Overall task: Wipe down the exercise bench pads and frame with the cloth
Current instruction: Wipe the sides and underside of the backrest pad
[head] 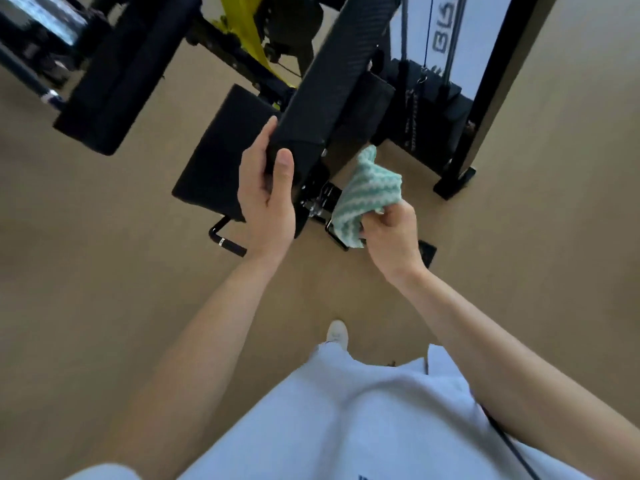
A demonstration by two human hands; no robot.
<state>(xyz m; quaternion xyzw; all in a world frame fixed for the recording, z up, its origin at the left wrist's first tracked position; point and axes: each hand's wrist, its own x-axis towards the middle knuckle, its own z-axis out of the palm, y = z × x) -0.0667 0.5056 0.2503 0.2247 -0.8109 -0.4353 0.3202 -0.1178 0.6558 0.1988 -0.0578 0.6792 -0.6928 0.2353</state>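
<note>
A long black back pad (332, 74) of the exercise bench runs from the top centre down toward me. My left hand (268, 195) grips its near end, thumb on top and fingers around the left side. A black seat pad (225, 154) lies lower, to the left of that hand. My right hand (391, 233) holds a bunched green-and-white striped cloth (367, 192) against the black metal frame bracket (325, 199) just under the back pad's right side.
A second black pad (114, 81) sits at the upper left beside a yellow frame piece (249, 39). A weight stack with cables (426, 98) and a black upright post (485, 91) stand at the right. A black handle (225, 237) sticks out low left. Tan floor surrounds everything.
</note>
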